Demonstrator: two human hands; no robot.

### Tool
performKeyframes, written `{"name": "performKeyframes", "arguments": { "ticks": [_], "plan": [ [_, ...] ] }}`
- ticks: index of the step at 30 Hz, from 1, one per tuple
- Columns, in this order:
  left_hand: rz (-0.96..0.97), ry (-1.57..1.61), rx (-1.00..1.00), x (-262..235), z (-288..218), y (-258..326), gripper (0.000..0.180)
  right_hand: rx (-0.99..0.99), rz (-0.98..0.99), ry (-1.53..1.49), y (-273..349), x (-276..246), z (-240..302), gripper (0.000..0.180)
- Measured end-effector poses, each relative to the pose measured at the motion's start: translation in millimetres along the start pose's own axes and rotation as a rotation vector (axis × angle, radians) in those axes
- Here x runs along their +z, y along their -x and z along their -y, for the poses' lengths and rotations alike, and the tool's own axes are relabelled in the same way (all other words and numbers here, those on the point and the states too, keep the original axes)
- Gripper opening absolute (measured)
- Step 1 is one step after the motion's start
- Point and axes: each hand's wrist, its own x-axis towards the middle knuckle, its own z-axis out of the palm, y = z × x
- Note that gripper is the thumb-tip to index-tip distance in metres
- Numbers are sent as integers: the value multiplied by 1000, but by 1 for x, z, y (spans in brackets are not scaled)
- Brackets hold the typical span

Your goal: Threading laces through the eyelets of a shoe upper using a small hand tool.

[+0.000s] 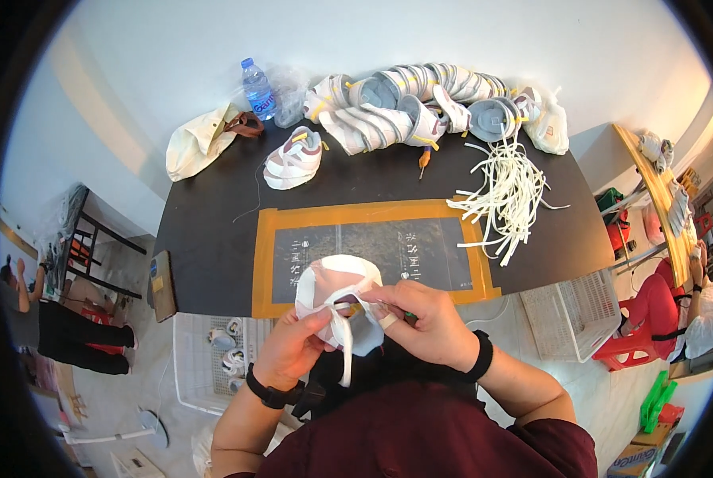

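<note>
A white and pale pink shoe upper (pixel 332 279) is held over the near edge of the table. My left hand (pixel 288 350) grips its side, with the thumb on top. My right hand (pixel 432 323) pinches the edge of its opening, where a white lace (pixel 347 354) crosses and hangs down. A small green object (pixel 410 317) shows under the right fingers; its kind is hidden. Beyond my hands lies a loose bundle of white laces (pixel 504 195). A finished-looking upper (pixel 292 159) rests at the left of the table.
Rows of stacked uppers (pixel 420 88) line the table's back, with an orange-handled awl (pixel 425 159) before them. A water bottle (pixel 258 88) and a cream bag (pixel 201 143) stand back left. Plastic crates (pixel 571 319) flank the near edge. Other people sit or stand at both sides.
</note>
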Motion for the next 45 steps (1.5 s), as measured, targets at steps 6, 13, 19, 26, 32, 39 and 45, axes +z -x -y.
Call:
{"name": "performKeyframes", "arguments": {
  "ticks": [6,13,19,26,32,39,45],
  "plan": [
    [6,49,1,1,4,0,28,-19,83,111,1,-3,9,33],
    [47,-206,12,7,7,6,28,-53,146,333,2,18,-2,25],
    [-58,-193,3,-8,5,7,20,232,212,-292,-5,-8,-6,8],
    [-125,-38,93,7,10,7,29,326,268,-275,-4,-30,-9,11],
    [-14,-10,139,-10,17,6,32,288,315,-144,5,-35,-9,12],
    [-23,-1,178,0,22,2,30,36,-8,-6,13,-22,-13,7],
    [-58,5,209,2,30,-3,31,-199,93,299,30,9,13,26]
  ]
}}
